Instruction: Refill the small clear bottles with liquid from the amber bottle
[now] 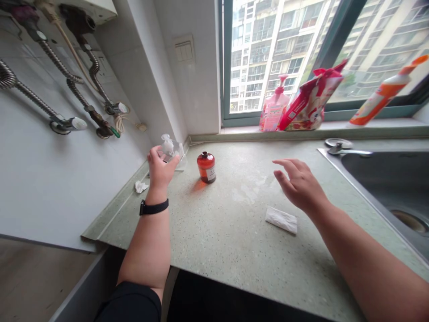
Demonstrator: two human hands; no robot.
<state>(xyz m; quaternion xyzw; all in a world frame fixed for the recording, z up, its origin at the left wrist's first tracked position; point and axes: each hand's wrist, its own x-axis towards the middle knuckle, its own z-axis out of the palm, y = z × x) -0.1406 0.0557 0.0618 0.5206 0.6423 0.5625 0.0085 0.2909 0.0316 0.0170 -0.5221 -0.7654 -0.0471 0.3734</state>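
My left hand (162,167), with a black watch on its wrist, has its fingers and thumb around a clear plastic container (177,154) at the back left of the counter. Something whitish and translucent shows at the container's top. Right of it stands an amber glass bottle (206,168), upright and uncapped, with a white label. My right hand (296,181) is held over the counter's right part with its fingers apart and nothing in it. A folded white tissue (281,219) lies just below that hand. Near my left wrist is a crumpled tissue (141,187).
A metal sink (372,188) with a faucet (348,151) is at the right. On the windowsill stand a pink pump bottle (275,109), a red and white bag (311,100) and an orange and white bottle (378,100). Pipes and valves (69,125) line the left wall.
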